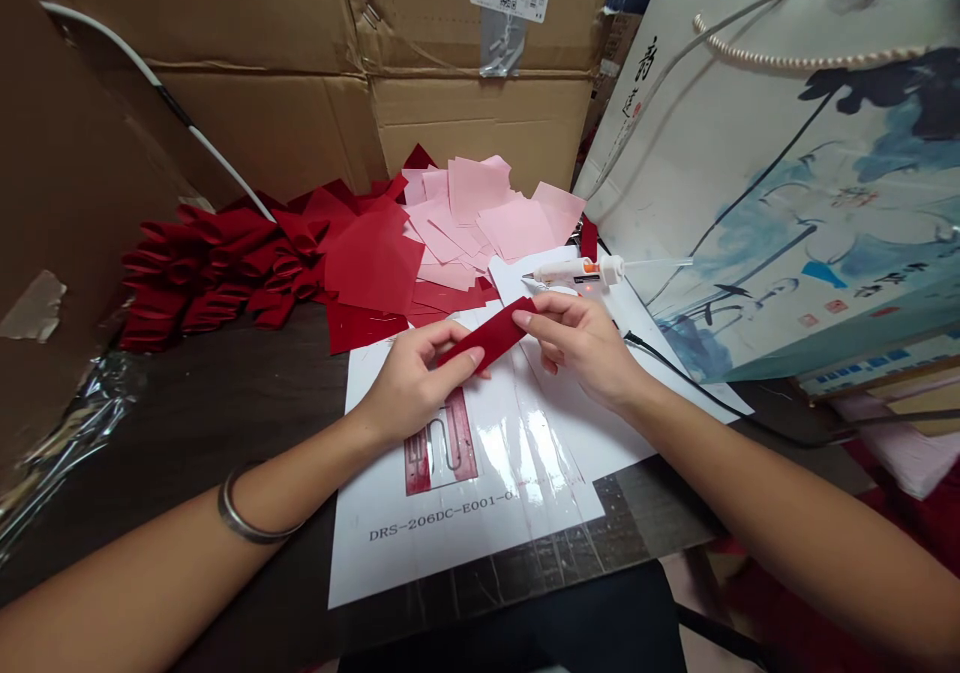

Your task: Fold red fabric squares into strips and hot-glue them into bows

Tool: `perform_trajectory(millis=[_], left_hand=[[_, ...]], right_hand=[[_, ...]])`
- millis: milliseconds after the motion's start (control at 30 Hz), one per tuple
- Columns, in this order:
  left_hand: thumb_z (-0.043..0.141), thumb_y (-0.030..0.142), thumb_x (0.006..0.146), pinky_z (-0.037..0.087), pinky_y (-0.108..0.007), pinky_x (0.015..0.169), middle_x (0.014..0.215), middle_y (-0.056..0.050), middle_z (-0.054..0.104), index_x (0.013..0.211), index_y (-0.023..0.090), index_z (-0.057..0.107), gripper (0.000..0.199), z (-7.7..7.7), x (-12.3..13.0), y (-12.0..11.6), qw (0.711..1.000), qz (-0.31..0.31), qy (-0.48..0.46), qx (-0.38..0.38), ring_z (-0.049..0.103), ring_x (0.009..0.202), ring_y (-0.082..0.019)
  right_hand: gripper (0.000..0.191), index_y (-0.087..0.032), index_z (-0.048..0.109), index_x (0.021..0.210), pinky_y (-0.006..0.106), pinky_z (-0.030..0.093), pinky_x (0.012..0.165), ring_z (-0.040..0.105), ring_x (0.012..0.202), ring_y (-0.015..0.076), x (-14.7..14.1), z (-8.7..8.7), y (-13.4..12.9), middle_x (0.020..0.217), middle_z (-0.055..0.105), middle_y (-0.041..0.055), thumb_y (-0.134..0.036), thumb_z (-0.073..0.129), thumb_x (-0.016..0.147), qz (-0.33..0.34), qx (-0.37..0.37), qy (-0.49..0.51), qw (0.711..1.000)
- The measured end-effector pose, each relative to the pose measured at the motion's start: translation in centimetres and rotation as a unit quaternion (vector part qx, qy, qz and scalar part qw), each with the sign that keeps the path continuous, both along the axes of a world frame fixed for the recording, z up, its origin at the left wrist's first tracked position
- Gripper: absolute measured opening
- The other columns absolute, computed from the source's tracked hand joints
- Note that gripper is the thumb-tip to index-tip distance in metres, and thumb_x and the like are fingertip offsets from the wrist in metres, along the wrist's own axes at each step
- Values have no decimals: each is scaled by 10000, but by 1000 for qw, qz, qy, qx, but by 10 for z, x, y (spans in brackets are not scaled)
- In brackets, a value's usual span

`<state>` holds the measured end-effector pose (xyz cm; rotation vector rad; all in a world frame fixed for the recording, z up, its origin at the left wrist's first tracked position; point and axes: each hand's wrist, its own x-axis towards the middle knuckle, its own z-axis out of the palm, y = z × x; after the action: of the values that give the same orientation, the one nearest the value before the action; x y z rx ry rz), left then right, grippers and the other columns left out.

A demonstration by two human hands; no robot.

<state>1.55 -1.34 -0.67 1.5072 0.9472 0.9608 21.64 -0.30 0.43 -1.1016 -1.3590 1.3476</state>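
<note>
Between my two hands is a strip of folded red fabric [493, 338], held above a printed white sheet [390, 563]. My left hand [420, 373] pinches its lower left end between thumb and fingers. At the upper right end, my right hand [577, 338] grips it the same way. Just beyond my right hand lies a white glue gun [574, 271] with a clear glue stick poking out of its back. Flat red fabric squares [375, 258] and pink squares [480, 188] are heaped behind the hands.
A row of folded red fabric pieces [217, 263] lies at the left. Cardboard boxes [480, 123] wall the back and left. A large painted paper bag [787, 183] leans at the right. A black cord [690, 378] runs from near the glue gun across the right side.
</note>
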Motion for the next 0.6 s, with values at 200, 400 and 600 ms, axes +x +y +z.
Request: perform_trajectory(millis=[200,400,600], left_hand=[[720,381,803,459,-217,607,737,-29,714,877,144,744,249,1,1,5,989,147,-9,5,593,632,-109],[728,405,792,505,-242,651,828,-50,749,912,150,758,283,1,2,6,984,173,-36,-4,658,728,-155],[721,392,805,521,-254,750,918,-48,759,945,177,767,261,0,1,7,984,171,-51,7,670,823,-164]], right_hand=[[158,-195,683,750,236,334,405,348,441,61,3,2,3,523,487,-63,-325,769,728,-32,-38,-21,999],[191,-190,696,737,247,313,403,374,438,63,3,-1,5,553,539,-39,-365,771,726,-54,-17,-45,997],[200,-192,682,725,249,331,433,371,454,60,5,1,5,552,506,-49,-369,775,728,-45,-22,-37,998]])
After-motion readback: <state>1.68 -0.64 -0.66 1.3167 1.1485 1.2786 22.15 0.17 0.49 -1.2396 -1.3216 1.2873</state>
